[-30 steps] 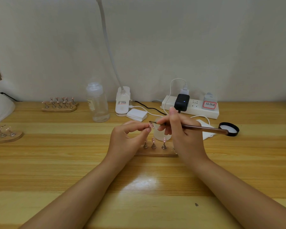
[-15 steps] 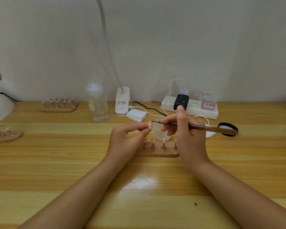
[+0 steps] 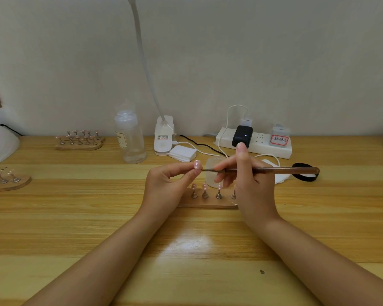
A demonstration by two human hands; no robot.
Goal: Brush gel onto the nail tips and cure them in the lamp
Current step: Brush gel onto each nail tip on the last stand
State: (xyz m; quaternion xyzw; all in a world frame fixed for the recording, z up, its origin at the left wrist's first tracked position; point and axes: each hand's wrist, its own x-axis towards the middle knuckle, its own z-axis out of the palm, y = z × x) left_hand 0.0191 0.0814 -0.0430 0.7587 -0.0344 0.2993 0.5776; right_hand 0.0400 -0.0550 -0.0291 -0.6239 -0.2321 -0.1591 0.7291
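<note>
Hands at work: left hand [image 3: 170, 184] pinches a pink nail tip [image 3: 197, 164]; right hand [image 3: 250, 184] grips brush [image 3: 263, 170]; frosted jar [image 3: 211, 173] behind, contents unclear.

Two hands are seen: left hand [image 3: 168, 186], right hand [image 3: 250, 186]. Three wooden stands are counted: one at centre [image 3: 208, 203], one at back left [image 3: 79, 145], one at the left edge [image 3: 9, 184]. One brush [image 3: 272, 170], one clear bottle [image 3: 131, 138], one power strip [image 3: 263, 146].
</note>
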